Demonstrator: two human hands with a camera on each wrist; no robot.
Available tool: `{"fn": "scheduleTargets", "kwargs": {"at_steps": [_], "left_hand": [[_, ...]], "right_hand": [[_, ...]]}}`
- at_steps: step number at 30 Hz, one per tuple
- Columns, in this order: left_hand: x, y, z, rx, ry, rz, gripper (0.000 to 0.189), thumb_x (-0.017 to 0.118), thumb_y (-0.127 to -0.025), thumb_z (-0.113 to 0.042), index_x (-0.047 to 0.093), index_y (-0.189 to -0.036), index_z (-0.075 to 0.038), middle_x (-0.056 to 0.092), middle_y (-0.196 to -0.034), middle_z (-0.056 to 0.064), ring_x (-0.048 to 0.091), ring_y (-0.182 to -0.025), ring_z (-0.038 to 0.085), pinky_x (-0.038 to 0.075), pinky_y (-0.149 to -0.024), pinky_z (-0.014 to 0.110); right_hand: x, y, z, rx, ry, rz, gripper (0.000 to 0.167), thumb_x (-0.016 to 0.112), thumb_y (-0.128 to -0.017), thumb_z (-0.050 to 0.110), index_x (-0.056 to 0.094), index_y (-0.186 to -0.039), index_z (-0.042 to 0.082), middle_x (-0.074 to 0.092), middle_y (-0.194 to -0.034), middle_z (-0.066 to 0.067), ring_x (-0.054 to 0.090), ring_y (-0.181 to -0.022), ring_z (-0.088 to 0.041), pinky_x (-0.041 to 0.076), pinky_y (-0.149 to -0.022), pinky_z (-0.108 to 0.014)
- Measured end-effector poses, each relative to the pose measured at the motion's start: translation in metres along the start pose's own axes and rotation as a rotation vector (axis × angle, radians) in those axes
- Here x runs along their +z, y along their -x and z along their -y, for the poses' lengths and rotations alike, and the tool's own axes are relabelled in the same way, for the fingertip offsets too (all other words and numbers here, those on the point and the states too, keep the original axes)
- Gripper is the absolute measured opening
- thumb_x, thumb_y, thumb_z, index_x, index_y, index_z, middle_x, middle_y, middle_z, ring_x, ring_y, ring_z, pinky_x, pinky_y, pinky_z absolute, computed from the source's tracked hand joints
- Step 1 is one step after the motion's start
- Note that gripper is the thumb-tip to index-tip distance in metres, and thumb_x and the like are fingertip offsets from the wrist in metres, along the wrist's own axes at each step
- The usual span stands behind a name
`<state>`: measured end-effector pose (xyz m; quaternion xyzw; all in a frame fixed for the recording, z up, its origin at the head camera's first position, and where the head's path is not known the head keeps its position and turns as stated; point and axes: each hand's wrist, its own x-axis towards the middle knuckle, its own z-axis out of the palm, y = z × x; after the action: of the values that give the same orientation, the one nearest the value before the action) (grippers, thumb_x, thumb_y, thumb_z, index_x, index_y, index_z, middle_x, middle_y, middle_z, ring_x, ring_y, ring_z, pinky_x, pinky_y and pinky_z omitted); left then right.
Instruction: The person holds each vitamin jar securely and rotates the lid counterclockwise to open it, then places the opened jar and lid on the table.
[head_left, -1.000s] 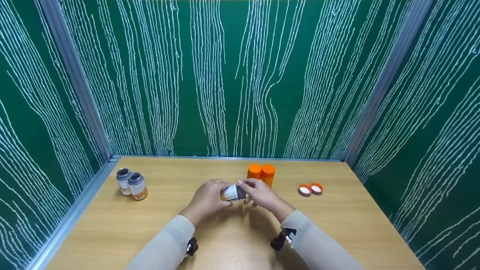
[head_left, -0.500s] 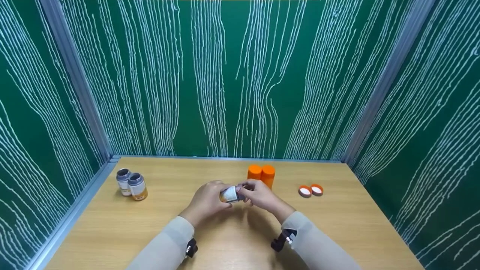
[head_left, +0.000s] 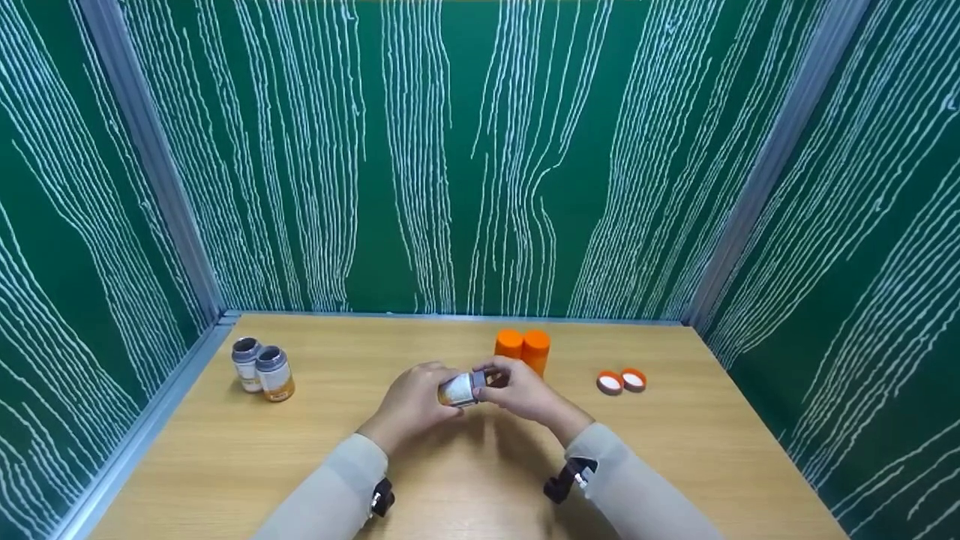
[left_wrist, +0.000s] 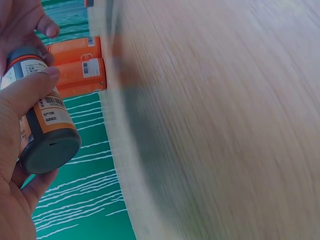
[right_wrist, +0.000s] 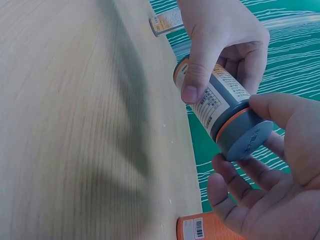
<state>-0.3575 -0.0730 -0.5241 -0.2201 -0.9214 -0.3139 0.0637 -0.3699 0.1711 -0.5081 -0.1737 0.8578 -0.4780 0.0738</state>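
Observation:
My left hand [head_left: 420, 397] grips the body of a dark grey bottle [head_left: 456, 391] with a white and orange label, held tilted above the table. Its thumb lies along the label in the left wrist view, and the bottle's base [left_wrist: 52, 152] faces that camera. On the bottle's mouth sits a dark grey lid [right_wrist: 245, 137] with an orange ring at its edge. My right hand [head_left: 525, 390] holds this lid between thumb and fingers, the thumb at one side of the rim and fingertips at the other.
Two uncapped grey bottles [head_left: 275, 373] with white and orange labels stand at the left of the wooden table [head_left: 337, 345]. Behind my right hand stand two orange bottles [head_left: 536, 346]. Two lids [head_left: 634, 379] lie inside-up at the right. Green, white-streaked walls [head_left: 465, 187] surround the table.
My right thumb and fingers have shifted round the lid: the thumb covered it half a second ago and now sits at its near side. The left hand stays almost still with the bottle.

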Motion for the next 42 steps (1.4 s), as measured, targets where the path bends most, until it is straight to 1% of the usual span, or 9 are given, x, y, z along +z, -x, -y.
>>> {"fn": "scheduleTargets", "kwargs": {"at_steps": [4,7,10,15,21,27,31,35,42], "left_hand": [[0.0011,-0.0003,0.0009,0.009,0.004,-0.002,0.055,0.099,-0.090,-0.036,0.082,-0.140,-0.020,0.079,-0.131,0.001,0.069,-0.112,0.020,0.064,-0.112,0.046],[0.0021,-0.0003,0.0010,0.012,0.010,-0.006,0.055,0.100,-0.090,-0.035,0.082,-0.139,-0.018,0.080,-0.130,0.002,0.069,-0.111,0.021,0.064,-0.112,0.047],[0.0027,0.0001,0.0003,0.000,0.018,-0.006,0.054,0.100,-0.090,-0.034,0.082,-0.139,-0.020,0.079,-0.131,0.001,0.069,-0.112,0.021,0.064,-0.113,0.048],[0.0040,0.0009,-0.0009,-0.011,0.014,0.000,0.053,0.099,-0.091,-0.032,0.081,-0.140,-0.022,0.079,-0.133,0.001,0.070,-0.117,0.022,0.062,-0.117,0.052],[0.0031,0.0012,-0.0018,-0.006,-0.003,-0.005,0.053,0.099,-0.091,-0.029,0.081,-0.140,-0.020,0.080,-0.134,0.002,0.071,-0.117,0.023,0.062,-0.117,0.050],[0.0028,0.0012,-0.0018,-0.007,0.006,-0.004,0.053,0.099,-0.091,-0.029,0.081,-0.140,-0.019,0.080,-0.132,0.002,0.071,-0.115,0.022,0.063,-0.116,0.049],[0.0027,0.0018,-0.0021,0.002,-0.005,-0.002,0.054,0.099,-0.091,-0.032,0.081,-0.140,-0.020,0.080,-0.130,0.003,0.071,-0.114,0.022,0.063,-0.114,0.049],[0.0024,0.0027,-0.0021,0.006,-0.008,0.006,0.054,0.099,-0.090,-0.035,0.082,-0.140,-0.021,0.079,-0.127,0.002,0.070,-0.110,0.022,0.065,-0.112,0.049],[0.0033,0.0026,-0.0006,0.006,-0.006,0.008,0.054,0.099,-0.091,-0.034,0.082,-0.141,-0.021,0.079,-0.127,0.002,0.070,-0.111,0.021,0.064,-0.113,0.048]], "right_hand": [[-0.0008,0.0002,-0.0026,-0.110,0.007,0.001,0.040,0.086,-0.098,0.008,0.075,-0.136,0.005,0.078,-0.132,-0.018,0.074,-0.115,-0.031,0.066,-0.107,-0.052],[-0.0008,0.0000,-0.0043,-0.142,0.002,0.004,0.045,0.087,-0.096,0.005,0.073,-0.139,0.002,0.078,-0.135,-0.020,0.075,-0.119,-0.035,0.063,-0.113,-0.059],[-0.0006,-0.0004,-0.0056,-0.092,-0.007,-0.003,0.052,0.086,-0.101,0.014,0.068,-0.149,0.009,0.076,-0.140,-0.018,0.073,-0.122,-0.034,0.062,-0.114,-0.057],[0.0009,0.0005,-0.0045,0.054,-0.034,-0.030,0.054,0.077,-0.110,0.041,0.063,-0.157,0.020,0.072,-0.146,-0.017,0.070,-0.120,-0.031,0.068,-0.101,-0.051],[0.0061,-0.0012,-0.0029,0.133,-0.034,-0.045,0.061,0.064,-0.115,0.053,0.063,-0.160,0.011,0.073,-0.144,-0.017,0.071,-0.105,-0.028,0.068,-0.089,-0.051],[0.0083,-0.0022,-0.0023,0.165,-0.022,-0.032,0.068,0.062,-0.113,0.060,0.067,-0.154,0.006,0.078,-0.122,-0.012,0.074,-0.090,-0.028,0.067,-0.076,-0.042],[0.0086,-0.0024,-0.0024,0.171,-0.029,-0.027,0.061,0.065,-0.113,0.057,0.072,-0.144,0.006,0.077,-0.109,-0.010,0.071,-0.080,-0.028,0.065,-0.068,-0.036],[0.0083,-0.0028,-0.0029,0.160,-0.055,-0.010,0.051,0.070,-0.112,0.049,0.075,-0.139,0.006,0.077,-0.106,-0.009,0.069,-0.075,-0.024,0.065,-0.068,-0.035],[0.0053,-0.0005,-0.0028,0.149,-0.059,0.012,0.041,0.076,-0.109,0.040,0.075,-0.139,0.011,0.077,-0.122,-0.012,0.072,-0.096,-0.028,0.069,-0.084,-0.042]]}}
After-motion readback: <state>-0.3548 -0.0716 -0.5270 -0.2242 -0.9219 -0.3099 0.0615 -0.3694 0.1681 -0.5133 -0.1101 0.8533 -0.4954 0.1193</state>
